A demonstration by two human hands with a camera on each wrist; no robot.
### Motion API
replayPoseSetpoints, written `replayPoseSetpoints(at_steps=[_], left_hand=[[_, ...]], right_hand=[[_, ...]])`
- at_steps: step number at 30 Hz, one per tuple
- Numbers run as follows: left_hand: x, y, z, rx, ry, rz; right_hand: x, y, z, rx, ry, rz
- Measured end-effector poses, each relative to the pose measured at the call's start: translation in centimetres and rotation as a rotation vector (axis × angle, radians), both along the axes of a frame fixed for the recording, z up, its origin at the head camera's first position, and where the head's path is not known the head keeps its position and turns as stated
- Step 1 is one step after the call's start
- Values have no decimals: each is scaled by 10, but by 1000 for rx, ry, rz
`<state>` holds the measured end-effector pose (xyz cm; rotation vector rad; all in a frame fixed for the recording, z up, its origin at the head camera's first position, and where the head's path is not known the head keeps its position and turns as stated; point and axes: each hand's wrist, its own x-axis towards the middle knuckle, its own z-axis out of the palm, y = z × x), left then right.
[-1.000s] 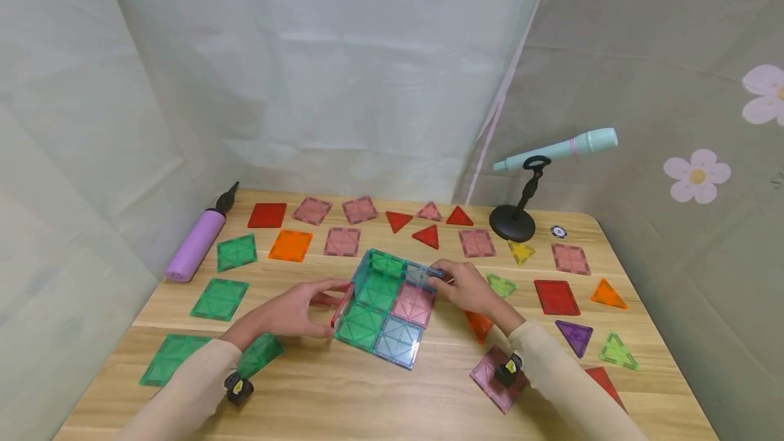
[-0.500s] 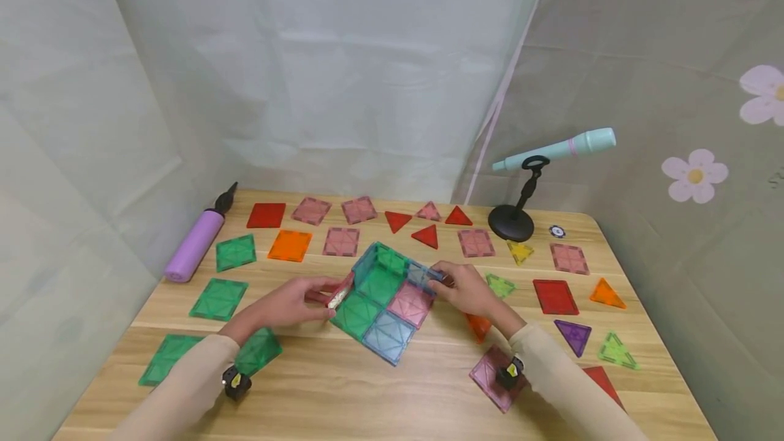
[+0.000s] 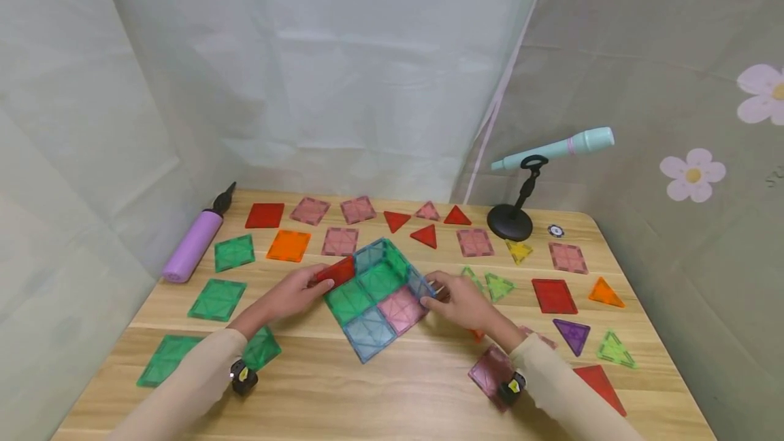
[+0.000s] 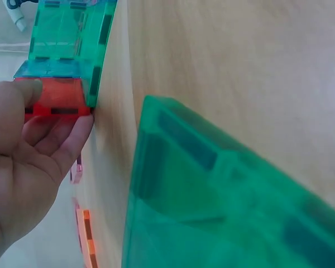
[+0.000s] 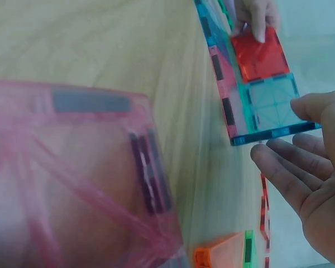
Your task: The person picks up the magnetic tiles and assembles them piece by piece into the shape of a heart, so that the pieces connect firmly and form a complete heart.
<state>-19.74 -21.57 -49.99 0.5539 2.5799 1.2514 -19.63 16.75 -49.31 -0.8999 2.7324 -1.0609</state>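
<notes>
A half-walled box of translucent magnetic tiles stands mid-table. Its floor joins two green tiles [image 3: 348, 301], a pink tile [image 3: 402, 309] and a blue tile [image 3: 370, 333]. Along the back rise an upright blue tile [image 3: 370, 256] and an upright green tile [image 3: 397, 262]. My left hand [image 3: 295, 295] pinches the upright red magnetic tile [image 3: 337, 272] between thumb and fingers, its face showing in the left wrist view. At the right side, my right hand [image 3: 461, 299] holds the upright blue magnetic tile [image 3: 418, 284], thumb on one side and fingers on the other.
Loose tiles lie around: green tiles [image 3: 217, 299] left, an orange tile [image 3: 288, 246] and red triangles [image 3: 425, 236] behind, a purple triangle [image 3: 572, 337] right. A purple pump [image 3: 193, 246] lies back left. A stand [image 3: 511, 222] holds a pale blue tube [image 3: 554, 150].
The tile box has turned clockwise as seen from above. My left hand has moved away from me with the red tile; my right hand has shifted slightly nearer.
</notes>
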Motion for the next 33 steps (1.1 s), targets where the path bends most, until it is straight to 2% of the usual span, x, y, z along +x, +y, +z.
replayPoseSetpoints(at_steps=[7, 13, 20, 27, 30, 33], left_hand=[[-12, 2, 0, -4, 40, 13], [-24, 5, -1, -11, 29, -9], [-35, 9, -2, 12, 4, -34], [-37, 5, 2, 30, -27, -64], [-42, -3, 6, -7, -6, -63], [-52, -17, 11, -114, 92, -29]], right_hand=[[4, -2, 3, -19, -17, 37], [-10, -9, 5, -106, -1, 6], [-25, -14, 3, -162, -118, -7], [-23, -15, -2, -182, -237, -3], [-21, -14, -4, -179, -258, -7], [-19, -14, -3, -182, -267, -12]])
